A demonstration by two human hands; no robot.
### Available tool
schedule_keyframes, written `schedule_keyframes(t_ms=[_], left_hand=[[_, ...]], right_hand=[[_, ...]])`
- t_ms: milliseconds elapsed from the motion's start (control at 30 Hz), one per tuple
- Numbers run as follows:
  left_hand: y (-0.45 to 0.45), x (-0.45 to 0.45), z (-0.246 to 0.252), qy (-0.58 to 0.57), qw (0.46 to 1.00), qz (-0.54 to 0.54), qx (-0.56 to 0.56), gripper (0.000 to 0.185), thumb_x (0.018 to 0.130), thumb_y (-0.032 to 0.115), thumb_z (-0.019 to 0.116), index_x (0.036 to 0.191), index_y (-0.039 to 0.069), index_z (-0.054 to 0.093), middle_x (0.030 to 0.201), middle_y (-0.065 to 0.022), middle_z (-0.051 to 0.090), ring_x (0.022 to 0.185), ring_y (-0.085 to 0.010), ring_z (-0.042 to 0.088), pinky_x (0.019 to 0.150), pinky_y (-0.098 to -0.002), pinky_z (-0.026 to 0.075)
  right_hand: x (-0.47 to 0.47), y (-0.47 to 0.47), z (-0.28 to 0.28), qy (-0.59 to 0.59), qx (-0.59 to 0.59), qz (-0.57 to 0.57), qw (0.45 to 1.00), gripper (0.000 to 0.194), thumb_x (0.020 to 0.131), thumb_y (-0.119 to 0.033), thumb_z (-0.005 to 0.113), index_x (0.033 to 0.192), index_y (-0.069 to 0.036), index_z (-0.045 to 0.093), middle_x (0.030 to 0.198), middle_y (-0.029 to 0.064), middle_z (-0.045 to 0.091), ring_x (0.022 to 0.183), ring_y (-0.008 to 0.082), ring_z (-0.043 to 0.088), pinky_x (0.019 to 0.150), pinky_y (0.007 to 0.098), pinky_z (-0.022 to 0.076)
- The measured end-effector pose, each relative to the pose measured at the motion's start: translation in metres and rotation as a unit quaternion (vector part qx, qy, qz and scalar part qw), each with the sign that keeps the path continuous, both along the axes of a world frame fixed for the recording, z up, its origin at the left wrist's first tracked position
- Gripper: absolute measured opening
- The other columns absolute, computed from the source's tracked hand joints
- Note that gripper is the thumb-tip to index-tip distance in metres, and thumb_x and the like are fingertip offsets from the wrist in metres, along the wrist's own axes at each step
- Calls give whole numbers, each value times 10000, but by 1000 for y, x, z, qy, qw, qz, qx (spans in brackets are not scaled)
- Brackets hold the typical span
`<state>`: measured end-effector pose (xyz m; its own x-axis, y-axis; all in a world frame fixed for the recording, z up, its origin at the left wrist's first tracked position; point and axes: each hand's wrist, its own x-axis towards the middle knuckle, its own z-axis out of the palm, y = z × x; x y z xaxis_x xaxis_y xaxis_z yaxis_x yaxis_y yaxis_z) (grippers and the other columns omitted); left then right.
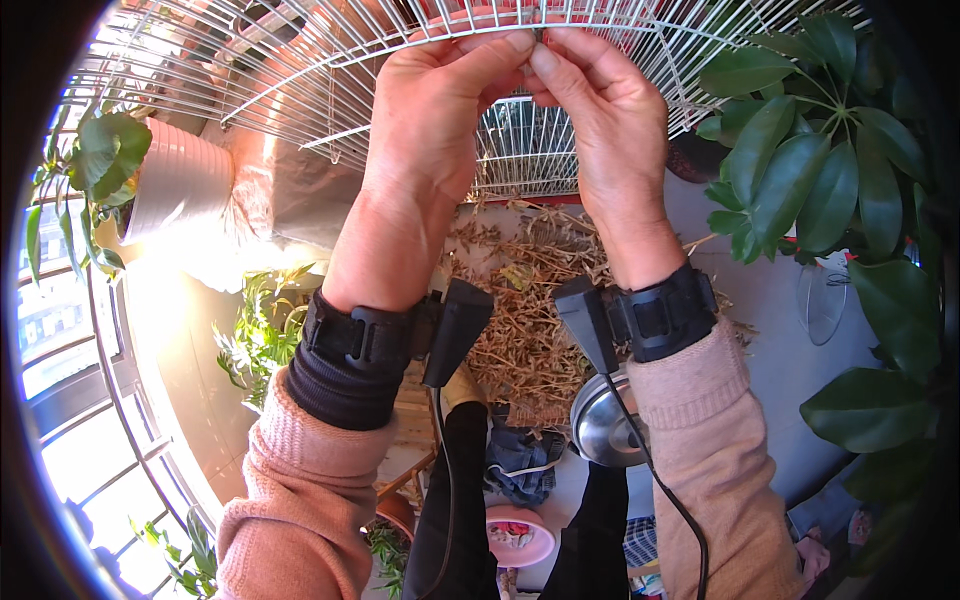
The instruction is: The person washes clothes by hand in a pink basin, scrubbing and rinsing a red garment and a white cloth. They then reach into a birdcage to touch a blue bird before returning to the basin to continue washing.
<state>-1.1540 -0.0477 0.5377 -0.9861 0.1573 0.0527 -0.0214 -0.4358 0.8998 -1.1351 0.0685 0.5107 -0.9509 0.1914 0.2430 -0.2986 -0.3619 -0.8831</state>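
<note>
A white wire cage spans the top of the head view, its curved rim bar running above my fingers. My left hand reaches up to that rim, thumb against bent fingers. Beside it, my right hand pinches at the same spot, the two thumb tips almost meeting. Between them is a small, thin dark piece at the rim; it is too small to name, and the fingers partly hide it. Each wrist wears a black strap with a black device and a cable.
Dried plant stems lie in a heap below the cage. A leafy potted plant crowds the right side. On the left stand a white ribbed pot and a bright window. A steel bowl and a pink basin sit near my legs.
</note>
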Motion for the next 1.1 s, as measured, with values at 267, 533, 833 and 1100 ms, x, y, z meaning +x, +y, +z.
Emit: schedule_keyframes(t_ms=[267,533,833,1100], left_hand=[[-3,0,4,-39,998,24,-50,142,827,55,603,962,13,622,897,-70,644,801,-130,616,719,-237,512],[-2,1,5,-38,998,16,-49,140,829,72,607,959,22,621,886,-60,643,802,-124,615,729,-230,509],[-2,2,7,-35,998,18,-46,145,845,76,584,968,6,615,902,-74,640,809,-139,618,742,-240,508],[-8,1,6,-32,999,-9,-13,172,870,100,556,989,-15,602,919,-87,636,856,-152,610,789,-261,491]], right_hand=[[-1,-2,2,-5,24,-33,999,203,800,-36,637,989,31,599,838,80,643,693,105,618,624,206,516],[2,-3,7,-22,36,-48,998,148,802,-48,637,932,23,625,788,73,649,650,95,619,589,197,513],[2,-1,12,-25,53,-36,998,156,806,-78,640,911,36,619,749,77,644,621,92,611,563,189,502],[2,4,22,-86,-26,20,996,169,804,-87,642,907,44,615,708,56,623,576,85,573,557,191,485]])
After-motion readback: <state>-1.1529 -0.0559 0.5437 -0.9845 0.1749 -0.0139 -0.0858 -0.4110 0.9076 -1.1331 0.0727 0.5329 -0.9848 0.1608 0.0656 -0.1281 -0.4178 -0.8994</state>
